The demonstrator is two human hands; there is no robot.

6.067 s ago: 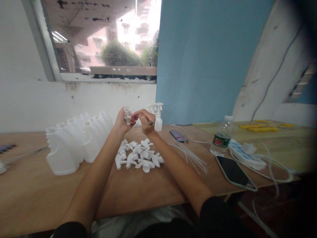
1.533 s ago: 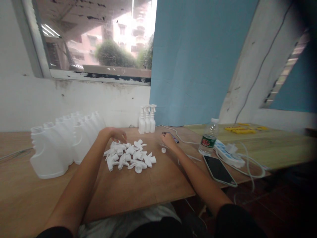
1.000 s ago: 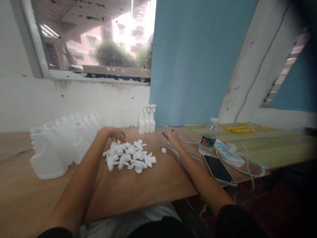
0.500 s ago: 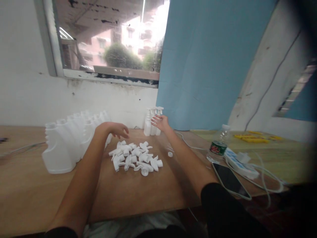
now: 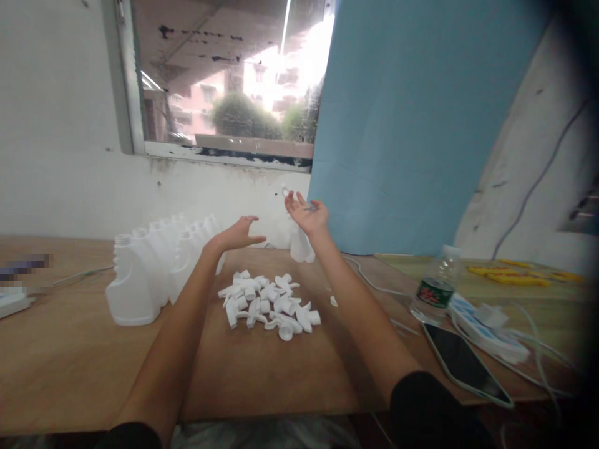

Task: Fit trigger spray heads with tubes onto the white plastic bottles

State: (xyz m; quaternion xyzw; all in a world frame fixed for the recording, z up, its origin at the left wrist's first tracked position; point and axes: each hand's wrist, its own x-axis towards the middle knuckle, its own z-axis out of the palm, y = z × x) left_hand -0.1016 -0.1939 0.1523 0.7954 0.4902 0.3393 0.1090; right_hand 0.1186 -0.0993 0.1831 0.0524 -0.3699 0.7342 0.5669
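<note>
My right hand (image 5: 307, 215) is raised palm up with its fingers apart, in front of the white spray bottles (image 5: 300, 246) by the wall. It hides most of them; a small white piece (image 5: 284, 191) shows just past its fingertips. My left hand (image 5: 238, 234) hovers with thumb and fingers spread, beyond the pile and right of the bottles without tops. Below both hands lies a heap of white trigger spray heads (image 5: 269, 302) on the brown tabletop (image 5: 262, 374). Rows of white bottles without tops (image 5: 135, 280) stand left of my left forearm.
On the right are a water bottle (image 5: 434, 290), a phone (image 5: 465, 362) and a power strip (image 5: 489, 330) with loose cables. Yellow items (image 5: 515, 274) lie farther back. A small white piece (image 5: 334, 301) sits beside my right forearm. The wall and window bound the table's far side.
My right hand has turned palm up and risen slightly in front of the spray bottles. My left hand has lifted and its thumb now points right. The view has shifted left.
</note>
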